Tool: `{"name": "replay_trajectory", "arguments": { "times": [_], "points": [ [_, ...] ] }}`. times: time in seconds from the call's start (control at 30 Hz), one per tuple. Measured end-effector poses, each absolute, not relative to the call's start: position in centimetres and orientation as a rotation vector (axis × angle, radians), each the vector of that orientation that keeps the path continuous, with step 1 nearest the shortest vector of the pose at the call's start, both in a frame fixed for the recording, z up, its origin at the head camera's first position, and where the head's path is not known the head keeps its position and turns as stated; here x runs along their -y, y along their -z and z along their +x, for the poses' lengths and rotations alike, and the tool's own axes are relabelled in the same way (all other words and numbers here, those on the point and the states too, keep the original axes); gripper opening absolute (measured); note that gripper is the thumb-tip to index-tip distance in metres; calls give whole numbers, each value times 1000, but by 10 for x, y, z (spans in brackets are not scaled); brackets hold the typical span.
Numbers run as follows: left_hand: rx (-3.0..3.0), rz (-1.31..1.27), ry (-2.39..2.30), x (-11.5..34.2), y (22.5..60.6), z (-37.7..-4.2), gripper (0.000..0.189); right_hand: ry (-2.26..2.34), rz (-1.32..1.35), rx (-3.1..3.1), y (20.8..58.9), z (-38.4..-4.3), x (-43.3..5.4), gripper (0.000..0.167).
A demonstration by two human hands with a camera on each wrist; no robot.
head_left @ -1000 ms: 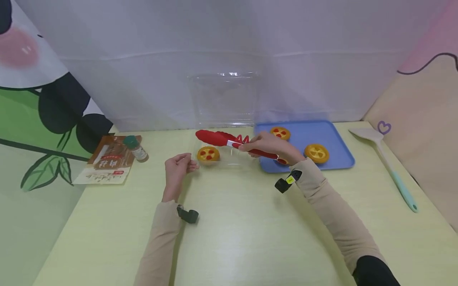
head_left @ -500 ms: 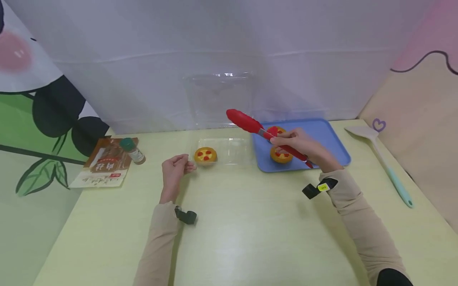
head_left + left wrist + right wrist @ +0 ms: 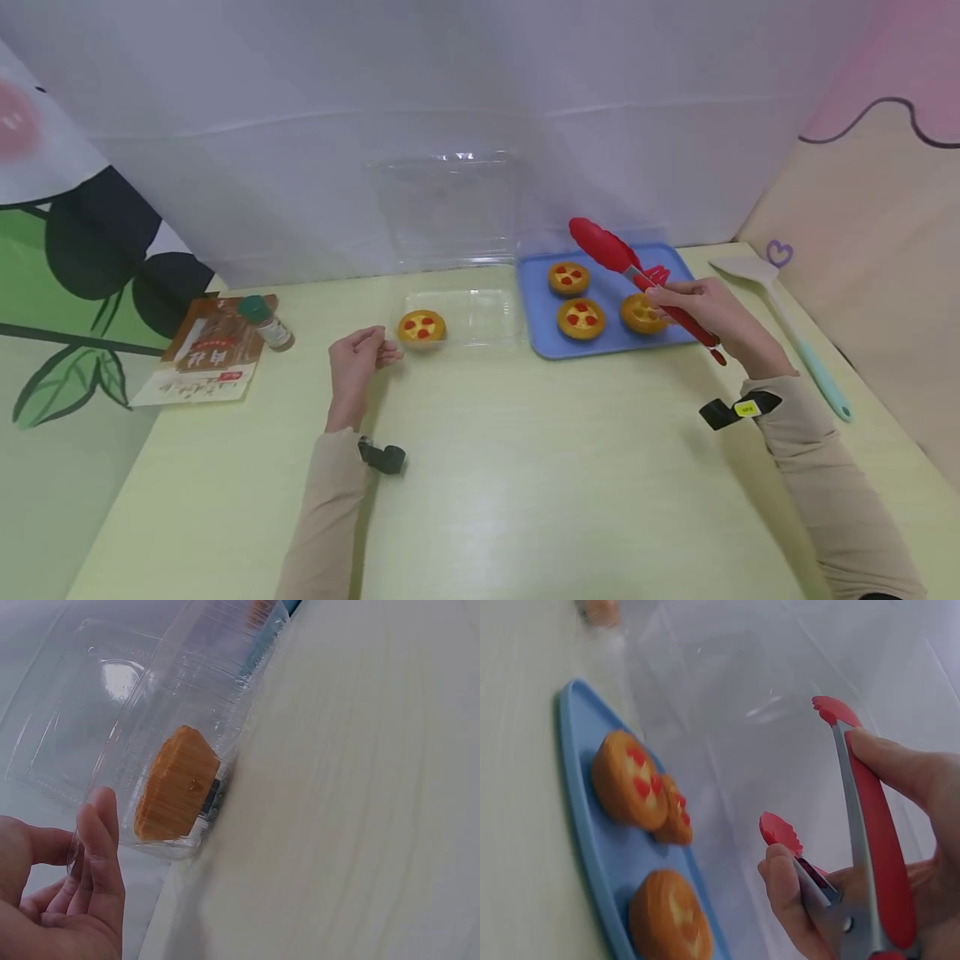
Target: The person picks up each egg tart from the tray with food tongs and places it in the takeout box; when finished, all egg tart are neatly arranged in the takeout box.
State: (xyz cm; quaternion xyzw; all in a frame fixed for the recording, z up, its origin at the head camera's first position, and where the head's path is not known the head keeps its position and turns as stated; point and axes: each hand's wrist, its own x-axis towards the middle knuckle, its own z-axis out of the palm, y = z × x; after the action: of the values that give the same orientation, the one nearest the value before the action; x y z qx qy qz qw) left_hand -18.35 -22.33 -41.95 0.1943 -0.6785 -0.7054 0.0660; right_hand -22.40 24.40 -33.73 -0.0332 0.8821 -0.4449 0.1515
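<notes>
My right hand (image 3: 708, 317) holds a pair of red tongs (image 3: 874, 840) above the blue tray (image 3: 543, 333); the tongs' tips stand apart with nothing between them. Three egg tarts lie on the tray: a red-dotted tart (image 3: 568, 278) at the back, another red-dotted tart (image 3: 581, 319) in front of it, and a plain yellow tart (image 3: 642, 315) partly behind the tongs. With thumb and fingers my left hand (image 3: 356, 367) pinches the left edge of a clear plastic box (image 3: 112, 750), whose lid stands raised. Inside the box, at its left end, sits one red-dotted tart (image 3: 422, 327).
A white spatula (image 3: 795, 325) with a mint handle lies at the right. On the left, a green-capped seasoning bottle (image 3: 266, 323) stands beside a brown printed packet (image 3: 210, 350). A white cloth (image 3: 315, 183) hangs behind the table.
My right hand has carried the tongs rightward, from over the clear box to over the blue tray's right side. The left hand stays at the box edge. The view has shifted slightly.
</notes>
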Motion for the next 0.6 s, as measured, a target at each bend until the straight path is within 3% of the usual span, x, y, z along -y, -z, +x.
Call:
{"name": "replay_trajectory", "arguments": {
  "times": [0.2, 0.6],
  "points": [
    [2038, 565, 2137, 223, 422, -184, 37, 1225, -44, -2587, 348, -216, -276, 76],
    [2019, 565, 2169, 225, 421, -185, 37, 957, -19, -2866, 376, -204, -309, 57]
  ]
}}
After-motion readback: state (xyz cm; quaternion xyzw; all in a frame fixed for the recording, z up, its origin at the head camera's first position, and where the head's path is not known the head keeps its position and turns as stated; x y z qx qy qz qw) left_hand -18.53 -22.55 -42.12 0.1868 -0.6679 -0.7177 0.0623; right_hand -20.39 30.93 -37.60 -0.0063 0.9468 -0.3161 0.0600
